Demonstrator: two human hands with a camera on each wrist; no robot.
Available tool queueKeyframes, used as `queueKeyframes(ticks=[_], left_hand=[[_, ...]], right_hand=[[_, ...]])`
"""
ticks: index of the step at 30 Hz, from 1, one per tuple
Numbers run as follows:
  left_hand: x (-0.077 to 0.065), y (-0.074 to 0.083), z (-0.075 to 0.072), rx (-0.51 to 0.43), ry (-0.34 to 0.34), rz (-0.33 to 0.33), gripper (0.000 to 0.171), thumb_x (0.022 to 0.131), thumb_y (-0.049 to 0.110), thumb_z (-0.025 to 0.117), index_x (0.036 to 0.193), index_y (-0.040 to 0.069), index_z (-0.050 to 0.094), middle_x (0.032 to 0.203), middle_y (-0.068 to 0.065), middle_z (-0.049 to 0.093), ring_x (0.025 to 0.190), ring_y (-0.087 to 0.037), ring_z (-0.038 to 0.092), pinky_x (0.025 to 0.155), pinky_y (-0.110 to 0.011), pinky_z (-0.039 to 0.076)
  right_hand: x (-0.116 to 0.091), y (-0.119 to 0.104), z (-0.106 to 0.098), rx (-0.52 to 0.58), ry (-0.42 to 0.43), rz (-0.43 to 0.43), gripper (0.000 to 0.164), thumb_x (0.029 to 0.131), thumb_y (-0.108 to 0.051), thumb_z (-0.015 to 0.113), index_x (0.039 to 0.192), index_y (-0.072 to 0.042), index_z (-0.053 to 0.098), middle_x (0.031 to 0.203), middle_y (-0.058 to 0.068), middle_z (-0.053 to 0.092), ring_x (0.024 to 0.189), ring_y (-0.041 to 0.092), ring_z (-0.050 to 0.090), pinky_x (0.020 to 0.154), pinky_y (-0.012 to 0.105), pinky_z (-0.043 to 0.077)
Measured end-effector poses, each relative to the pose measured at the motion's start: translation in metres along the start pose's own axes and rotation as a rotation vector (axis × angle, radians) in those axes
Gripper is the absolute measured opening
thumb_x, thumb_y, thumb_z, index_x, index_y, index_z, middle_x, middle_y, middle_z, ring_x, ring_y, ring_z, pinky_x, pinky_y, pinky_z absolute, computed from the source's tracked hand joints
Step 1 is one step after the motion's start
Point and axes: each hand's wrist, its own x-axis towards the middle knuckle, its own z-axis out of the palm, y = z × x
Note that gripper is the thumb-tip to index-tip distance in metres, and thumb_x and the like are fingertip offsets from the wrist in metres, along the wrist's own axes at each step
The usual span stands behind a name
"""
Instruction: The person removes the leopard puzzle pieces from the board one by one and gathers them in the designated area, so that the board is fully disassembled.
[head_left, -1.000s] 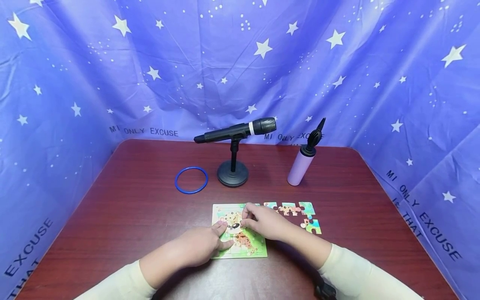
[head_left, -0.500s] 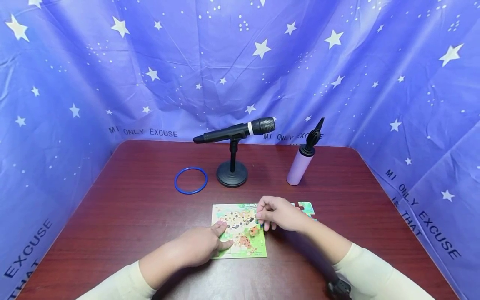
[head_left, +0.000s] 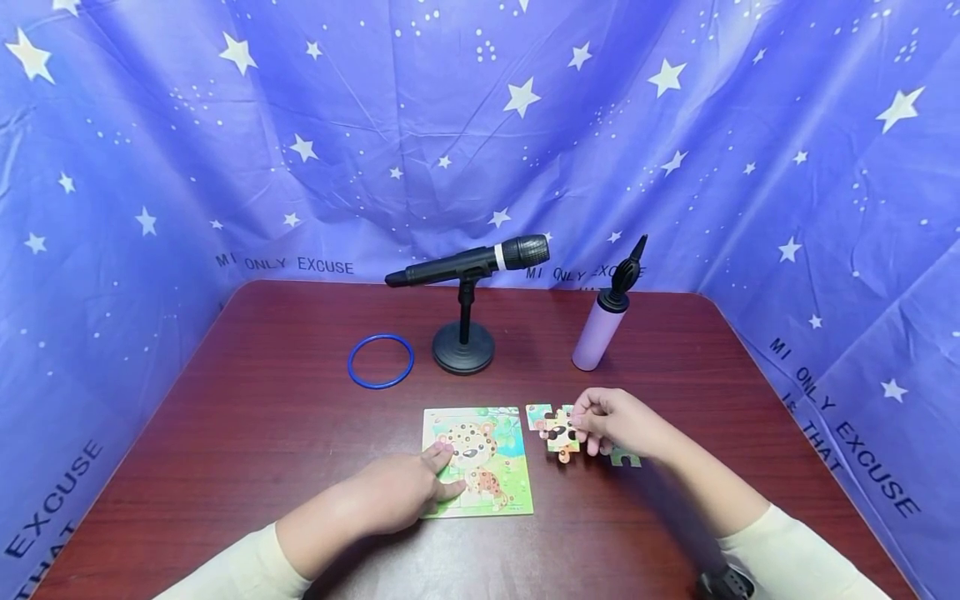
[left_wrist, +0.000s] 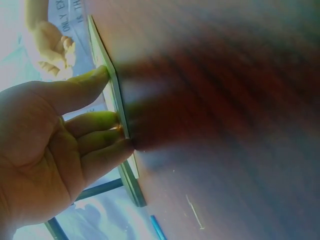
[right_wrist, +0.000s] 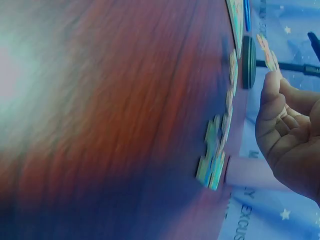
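Our right hand (head_left: 618, 427) had shifted rightward from the edge of the puzzle board (head_left: 513, 498) since the earlier head frame, carrying a jigsaw piece (head_left: 561, 433) to above the loose pieces (head_left: 537, 417), while our left hand (head_left: 397, 493) stayed in place. We pinched the piece at its right side, the thumb and fingers nearly together; our left fingers lay extended, touching the left part of the board. We judged the piece thin, light and stiff, probably card or thin wood, so a gentle pinch on its body seemed enough; its narrow tabs looked the easiest part to bend. We expected the flat board to slide readily on the smooth table (head_left: 315, 433), so light pressure near its edge suited it. We could not tell whether we held one piece or two joined. Our right hand hid some loose pieces, which lay nearly edge-on in the right wrist view, so we could not count them. Our left fingers covered some of the board's printed picture. Farther out, a black object (head_left: 726, 583) beside our right sleeve (head_left: 795, 550) was cut off by the bottom edge.
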Motion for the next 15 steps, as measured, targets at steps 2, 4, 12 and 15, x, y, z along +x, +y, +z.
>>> queueKeyframes(ticks=[2,4,12,15], left_hand=[[0.000,0.000,0.000,0.005,0.004,0.002,0.039,0.094,0.023,0.061,0.131,0.036,0.063,0.145,-0.017,0.050,0.137,-0.028,0.047,0.089,-0.042,0.056],[0.000,0.000,0.000,0.009,0.008,0.005,0.039,0.094,0.023,0.061,0.130,0.036,0.064,0.145,-0.017,0.051,0.136,-0.028,0.047,0.090,-0.042,0.056],[-0.001,0.001,-0.001,-0.003,0.001,-0.002,0.040,0.093,0.023,0.062,0.131,0.036,0.063,0.146,-0.017,0.050,0.136,-0.028,0.047,0.087,-0.043,0.057],[-0.002,0.001,-0.002,0.000,0.001,-0.001,0.040,0.093,0.023,0.062,0.131,0.036,0.063,0.146,-0.016,0.050,0.136,-0.028,0.047,0.085,-0.044,0.057]], right_hand=[[-0.004,0.004,-0.004,0.013,-0.011,0.011,0.010,0.096,-0.007,0.057,0.095,0.002,0.058,0.078,0.020,0.065,0.059,0.021,0.064,0.048,0.033,0.050],[-0.007,0.008,-0.007,0.026,-0.020,0.030,0.010,0.094,-0.006,0.057,0.094,0.004,0.058,0.076,0.017,0.065,0.057,0.020,0.064,0.046,0.031,0.049],[-0.011,0.021,-0.012,-0.002,-0.030,0.086,0.009,0.093,-0.003,0.056,0.091,0.005,0.059,0.073,0.013,0.063,0.055,0.020,0.062,0.047,0.032,0.050],[-0.010,0.026,-0.012,-0.063,-0.021,0.069,0.009,0.093,-0.004,0.058,0.089,0.004,0.059,0.070,0.011,0.062,0.053,0.020,0.060,0.048,0.033,0.052]])
